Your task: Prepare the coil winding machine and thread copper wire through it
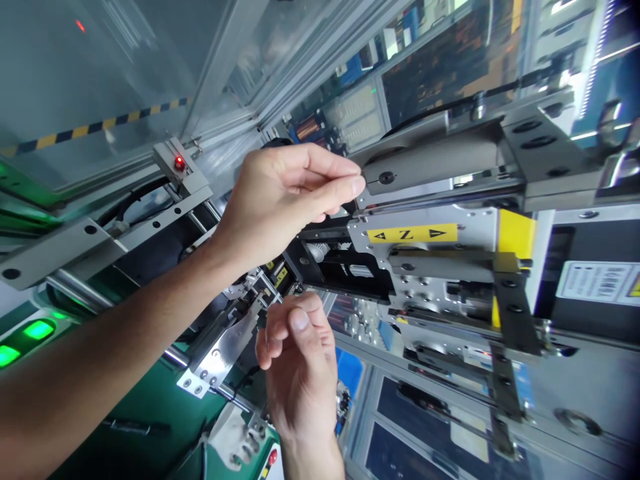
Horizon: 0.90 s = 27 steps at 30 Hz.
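My left hand (285,197) reaches across the upper middle, its thumb and fingertips pinched together beside the left end of a grey metal bar (440,157). Whatever the pinch holds, if anything, is too small to make out. Lower down, my right hand (303,360) is raised with its palm side showing and its fingers curled loosely. The thumb bends in toward the fingers, and I cannot see what lies between them. Right of the hands is a machine plate with a yellow label (413,233). A metal slide assembly (217,350) lies left of my right hand.
A rail frame with a red light (180,162) stands at left. Green lit buttons (39,329) are at the left edge. A white glove-like item (233,433) rests on the green surface (140,393). Metal rods and brackets (515,300) project at right.
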{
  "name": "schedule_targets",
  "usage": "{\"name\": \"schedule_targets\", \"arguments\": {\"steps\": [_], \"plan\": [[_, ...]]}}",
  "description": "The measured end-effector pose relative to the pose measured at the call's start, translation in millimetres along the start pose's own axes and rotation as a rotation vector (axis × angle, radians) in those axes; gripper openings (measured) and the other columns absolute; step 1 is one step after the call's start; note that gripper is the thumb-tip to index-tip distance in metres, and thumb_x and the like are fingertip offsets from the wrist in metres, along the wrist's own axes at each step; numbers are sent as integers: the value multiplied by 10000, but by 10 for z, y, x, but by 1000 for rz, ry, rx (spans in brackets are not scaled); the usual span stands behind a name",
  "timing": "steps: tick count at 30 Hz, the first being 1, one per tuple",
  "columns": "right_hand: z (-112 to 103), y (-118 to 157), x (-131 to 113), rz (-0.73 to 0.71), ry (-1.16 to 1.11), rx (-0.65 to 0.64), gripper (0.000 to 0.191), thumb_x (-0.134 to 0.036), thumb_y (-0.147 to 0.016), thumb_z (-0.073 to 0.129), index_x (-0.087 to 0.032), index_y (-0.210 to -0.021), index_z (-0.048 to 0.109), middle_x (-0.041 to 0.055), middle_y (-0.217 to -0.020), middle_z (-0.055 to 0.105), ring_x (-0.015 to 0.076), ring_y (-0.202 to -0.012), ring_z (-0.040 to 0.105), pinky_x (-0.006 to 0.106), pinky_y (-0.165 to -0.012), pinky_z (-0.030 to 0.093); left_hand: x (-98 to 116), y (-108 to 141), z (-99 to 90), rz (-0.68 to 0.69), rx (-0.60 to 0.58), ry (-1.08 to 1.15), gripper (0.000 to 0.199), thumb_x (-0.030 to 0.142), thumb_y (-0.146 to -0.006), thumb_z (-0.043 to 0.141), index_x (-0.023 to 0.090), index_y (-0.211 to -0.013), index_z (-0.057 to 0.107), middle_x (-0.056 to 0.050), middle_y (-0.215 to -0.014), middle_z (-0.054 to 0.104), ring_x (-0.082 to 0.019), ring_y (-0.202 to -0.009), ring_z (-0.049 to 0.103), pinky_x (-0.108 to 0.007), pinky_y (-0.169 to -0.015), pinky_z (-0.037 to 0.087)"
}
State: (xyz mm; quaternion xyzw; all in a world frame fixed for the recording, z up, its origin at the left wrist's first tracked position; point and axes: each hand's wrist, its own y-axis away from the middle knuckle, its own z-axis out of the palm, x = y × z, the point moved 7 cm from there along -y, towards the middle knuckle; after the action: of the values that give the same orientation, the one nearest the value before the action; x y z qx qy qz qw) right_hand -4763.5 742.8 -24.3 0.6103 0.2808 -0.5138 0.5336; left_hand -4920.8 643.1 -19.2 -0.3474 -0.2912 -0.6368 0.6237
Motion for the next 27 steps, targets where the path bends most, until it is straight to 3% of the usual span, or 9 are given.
{"name": "schedule_targets", "arguments": {"steps": [10, 15, 19, 24, 27], "plan": [[16, -3, 23, 1, 0, -15, 343, -410, -938, 846, -226, -761, 618, -73, -663, 578, 54, -502, 471, 144, -453, 482, 74, 11, -33, 22, 49, -2, 21, 204, -956, 805, 193, -971, 816, 6, -928, 838, -131, -859, 800, -203, -736, 653], [19, -1, 58, 1, -22, -19, 320, -390, -938, 850, -225, -769, 635, -73, -670, 584, 50, -504, 478, 138, -454, 487, 62, -1, 1, 30, 42, 35, 30, 173, -934, 829, 169, -919, 803, 13, -852, 818, -105, -790, 783, -159, -655, 625], [29, -16, 44, -11, -20, -27, 301, -374, -943, 842, -226, -774, 642, -71, -672, 586, 51, -507, 482, 138, -454, 487, 80, 9, 12, 39, 43, -11, 31, 171, -933, 827, 169, -918, 800, 16, -845, 813, -116, -814, 797, -181, -739, 644], [-4, -115, -210, -139, 70, -21, 287, -361, -957, 812, -236, -780, 623, -70, -660, 579, 63, -507, 481, 164, -456, 481, 117, 45, 38, 118, -7, -41, 32, 220, -942, 823, 190, -934, 819, 25, -855, 805, -126, -864, 801, -211, -824, 659], [-84, -266, -479, -332, 237, 25, 151, -379, -976, 785, -274, -947, 681, -72, -706, 596, 74, -526, 504, 190, -461, 476, 76, 58, 52, 94, -52, -2, 48, 236, -940, 827, 191, -923, 820, 14, -887, 810, -142, -909, 799, -234, -845, 662]]}}
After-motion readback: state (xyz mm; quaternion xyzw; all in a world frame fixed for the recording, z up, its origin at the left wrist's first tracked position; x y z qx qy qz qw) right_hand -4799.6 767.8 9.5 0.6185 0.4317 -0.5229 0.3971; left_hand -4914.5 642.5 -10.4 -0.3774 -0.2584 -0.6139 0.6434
